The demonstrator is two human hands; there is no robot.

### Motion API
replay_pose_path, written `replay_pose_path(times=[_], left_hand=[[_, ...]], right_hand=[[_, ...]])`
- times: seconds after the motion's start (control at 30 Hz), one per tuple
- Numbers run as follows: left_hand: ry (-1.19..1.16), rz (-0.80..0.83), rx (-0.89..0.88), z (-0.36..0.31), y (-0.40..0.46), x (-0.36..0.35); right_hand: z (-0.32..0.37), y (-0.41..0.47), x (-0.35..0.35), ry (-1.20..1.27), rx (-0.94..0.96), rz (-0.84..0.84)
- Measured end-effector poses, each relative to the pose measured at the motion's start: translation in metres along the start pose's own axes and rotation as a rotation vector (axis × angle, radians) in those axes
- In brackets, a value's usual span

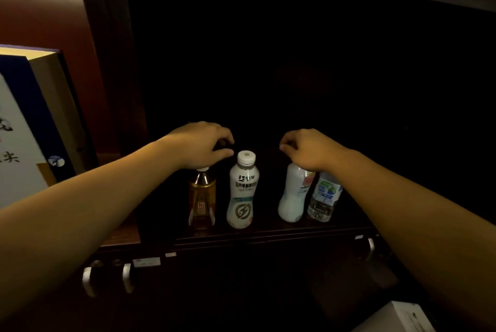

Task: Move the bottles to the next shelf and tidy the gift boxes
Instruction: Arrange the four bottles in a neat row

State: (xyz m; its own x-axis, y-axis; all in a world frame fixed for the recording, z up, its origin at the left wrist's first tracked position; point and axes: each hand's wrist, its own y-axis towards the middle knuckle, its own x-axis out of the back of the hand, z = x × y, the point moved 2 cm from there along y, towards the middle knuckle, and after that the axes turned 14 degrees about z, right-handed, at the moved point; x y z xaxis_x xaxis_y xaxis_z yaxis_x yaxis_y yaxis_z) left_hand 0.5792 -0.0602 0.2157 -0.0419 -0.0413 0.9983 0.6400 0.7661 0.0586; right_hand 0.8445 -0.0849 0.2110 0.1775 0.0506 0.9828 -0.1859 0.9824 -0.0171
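I am looking down into a dark wooden shelf where four bottles are standing upright in a row near the front edge. From the left, I am seeing an amber tea bottle, a white electrolyte bottle with a white cap, a milky white bottle, and a clear water bottle just beside it, the last two nearly touching. My left hand is reaching in from the left and hanging over the cap of the amber tea bottle, fingers curled downward; I cannot tell whether they are actually gripping anything, since the space under the palm is in shadow. My right hand is sitting over the top of the milky white bottle, covering its cap, fingers loosely bent; whether it is clamped on the bottle I also cannot tell. The two hands are well apart, with the white electrolyte bottle standing between them, untouched. In the next compartment to the left, a blue and white gift box is standing upright, printed with dark characters. A pale box corner is showing at the lower right.
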Motion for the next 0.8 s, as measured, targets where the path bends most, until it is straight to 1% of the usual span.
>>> replay_pose_path(times=[0.2, 0.3, 0.4, 0.5, 0.6, 0.7, 0.8], left_hand=[[-0.065, -0.092, -0.052, -0.071, 0.040, 0.015], [-0.057, -0.084, -0.075, -0.106, 0.067, 0.014], [-0.122, -0.021, -0.098, -0.132, 0.090, 0.011], [-0.150, 0.121, -0.129, -0.149, 0.107, 0.004], [-0.113, 0.246, -0.132, -0.158, 0.119, -0.007], [-0.051, 0.269, -0.101, -0.159, 0.126, -0.012], [-0.039, 0.281, -0.082, -0.156, 0.127, -0.012]], right_hand=[[-0.055, -0.009, 0.025, -0.035, 0.022, -0.045], [-0.083, -0.014, 0.032, -0.067, -0.021, 0.021], [-0.106, -0.019, 0.032, -0.076, -0.062, 0.143], [-0.123, -0.022, 0.029, -0.068, -0.073, 0.240], [-0.136, -0.023, 0.025, -0.054, -0.050, 0.246], [-0.142, -0.023, 0.022, -0.056, -0.030, 0.223], [-0.142, -0.021, 0.017, -0.063, -0.009, 0.192]])
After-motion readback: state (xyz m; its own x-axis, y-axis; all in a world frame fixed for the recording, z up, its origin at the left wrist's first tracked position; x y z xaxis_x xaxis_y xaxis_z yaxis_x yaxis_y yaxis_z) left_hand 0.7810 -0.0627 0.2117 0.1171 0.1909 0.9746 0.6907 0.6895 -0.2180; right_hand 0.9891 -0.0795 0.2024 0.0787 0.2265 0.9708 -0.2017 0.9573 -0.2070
